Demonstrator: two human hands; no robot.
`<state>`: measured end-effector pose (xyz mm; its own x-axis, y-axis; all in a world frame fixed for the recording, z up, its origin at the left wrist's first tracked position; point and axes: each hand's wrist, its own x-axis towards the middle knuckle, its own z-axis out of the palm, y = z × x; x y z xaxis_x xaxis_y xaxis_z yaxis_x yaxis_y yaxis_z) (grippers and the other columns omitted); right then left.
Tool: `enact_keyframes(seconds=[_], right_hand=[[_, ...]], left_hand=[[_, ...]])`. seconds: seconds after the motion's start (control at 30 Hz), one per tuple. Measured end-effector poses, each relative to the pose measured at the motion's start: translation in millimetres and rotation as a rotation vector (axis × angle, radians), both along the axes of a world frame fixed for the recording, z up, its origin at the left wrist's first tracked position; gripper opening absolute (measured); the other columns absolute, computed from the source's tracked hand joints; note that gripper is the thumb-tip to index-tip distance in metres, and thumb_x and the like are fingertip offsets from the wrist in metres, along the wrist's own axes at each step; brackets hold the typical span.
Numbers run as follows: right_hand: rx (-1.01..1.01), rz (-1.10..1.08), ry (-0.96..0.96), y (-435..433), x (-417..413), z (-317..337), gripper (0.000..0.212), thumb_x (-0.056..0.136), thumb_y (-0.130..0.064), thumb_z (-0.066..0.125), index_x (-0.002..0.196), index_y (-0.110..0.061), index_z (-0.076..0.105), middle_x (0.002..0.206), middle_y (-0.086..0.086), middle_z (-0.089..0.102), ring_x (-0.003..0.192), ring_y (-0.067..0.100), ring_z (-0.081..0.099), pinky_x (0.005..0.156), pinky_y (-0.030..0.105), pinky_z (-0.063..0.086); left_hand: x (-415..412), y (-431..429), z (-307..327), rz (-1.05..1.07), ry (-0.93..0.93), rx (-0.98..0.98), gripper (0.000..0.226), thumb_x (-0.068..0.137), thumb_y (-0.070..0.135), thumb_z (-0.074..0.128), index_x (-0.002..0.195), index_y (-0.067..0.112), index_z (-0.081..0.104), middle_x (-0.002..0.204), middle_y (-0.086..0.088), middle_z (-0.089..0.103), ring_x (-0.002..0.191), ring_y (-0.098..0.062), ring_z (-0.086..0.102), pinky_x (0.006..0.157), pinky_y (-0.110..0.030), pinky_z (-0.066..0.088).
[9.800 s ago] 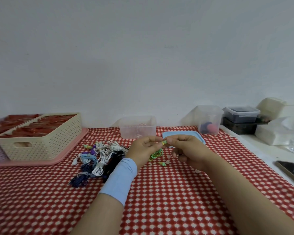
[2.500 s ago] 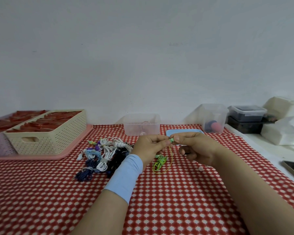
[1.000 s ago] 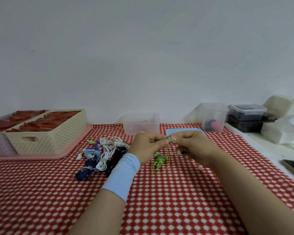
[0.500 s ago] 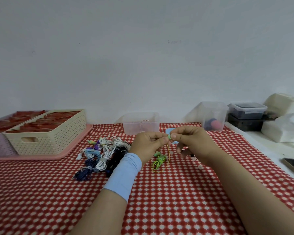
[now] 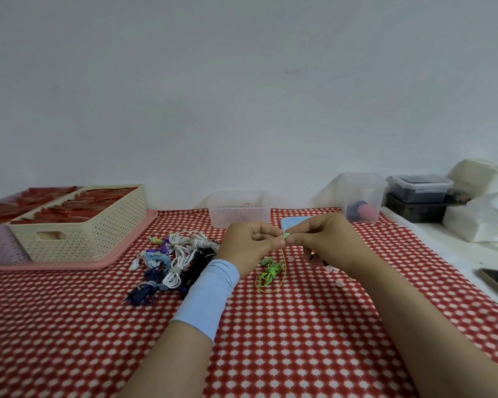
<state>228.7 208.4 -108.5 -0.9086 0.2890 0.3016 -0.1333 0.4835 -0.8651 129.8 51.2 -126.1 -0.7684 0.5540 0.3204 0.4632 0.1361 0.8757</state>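
Changed: Since the frame half a second back, both hands have drifted slightly toward the table's far edge and now cover more of the blue lid [image 5: 292,222]. The pinch itself is unaltered.
Hands: We see the left hand [image 5: 250,242] and the right hand [image 5: 325,239] meeting fingertip to fingertip. Thumb and forefinger of each are closed on the green earbud [image 5: 285,235], and the other fingers are curled under.
Earphone: The earbud is held in the air above the middle of the red-checked table [image 5: 299,326]. Its yellow-green cable [image 5: 283,262] drops in a loose loop to a coiled bundle [image 5: 269,272] lying on the cloth just below the hands.
Handling: We judge it very light and limp. The thin cable is likely to tangle or kink, and the bud is small and smooth enough to slip.
Where to hold: We would grip the hard bud body, not the wire, and spare the joint any pull.
Around it: A pile of tied earphones [image 5: 173,262] sits left of the hands. Loose ear tips [image 5: 339,282] lie by the right wrist, and a clear tub [image 5: 239,216] stands at the far edge.
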Motion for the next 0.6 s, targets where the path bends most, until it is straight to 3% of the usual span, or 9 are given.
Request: enact_keyframes(seconds=[0.27, 0.47, 0.6], right_hand=[[-0.347, 0.068, -0.079, 0.0, -2.7, -10.0, 0.018, 0.086, -0.017, 0.075, 0.083, 0.001, 0.076, 0.072, 0.007, 0.070, 0.053, 0.019, 0.051, 0.044, 0.027, 0.044], [-0.379, 0.104, -0.147, -0.6, -1.1, -3.7, 0.016, 0.092, -0.018, 0.070, 0.093, -0.005, 0.080, 0.084, 0.004, 0.075, 0.056, 0.012, 0.055, 0.047, 0.027, 0.046], [-0.321, 0.058, -0.136, -1.7, -1.0, -5.4, 0.017, 0.092, -0.015, 0.069, 0.092, 0.000, 0.078, 0.081, 0.009, 0.073, 0.055, 0.016, 0.053, 0.045, 0.027, 0.044]], left_hand=[[0.8, 4.0, 1.2, 0.040, 0.146, 0.014, 0.011, 0.079, 0.015, 0.081, 0.085, 0.023, 0.077, 0.080, 0.009, 0.074, 0.075, 0.000, 0.069, 0.073, -0.013, 0.055], [0.6, 3.0, -1.8, 0.064, 0.137, 0.034, 0.013, 0.080, 0.015, 0.080, 0.082, 0.027, 0.076, 0.080, 0.010, 0.074, 0.075, 0.000, 0.069, 0.074, -0.016, 0.056], [2.3, 3.2, -0.2, 0.072, 0.171, 0.007, 0.010, 0.079, 0.015, 0.080, 0.085, 0.023, 0.078, 0.079, 0.011, 0.073, 0.074, 0.003, 0.067, 0.069, -0.009, 0.052]])
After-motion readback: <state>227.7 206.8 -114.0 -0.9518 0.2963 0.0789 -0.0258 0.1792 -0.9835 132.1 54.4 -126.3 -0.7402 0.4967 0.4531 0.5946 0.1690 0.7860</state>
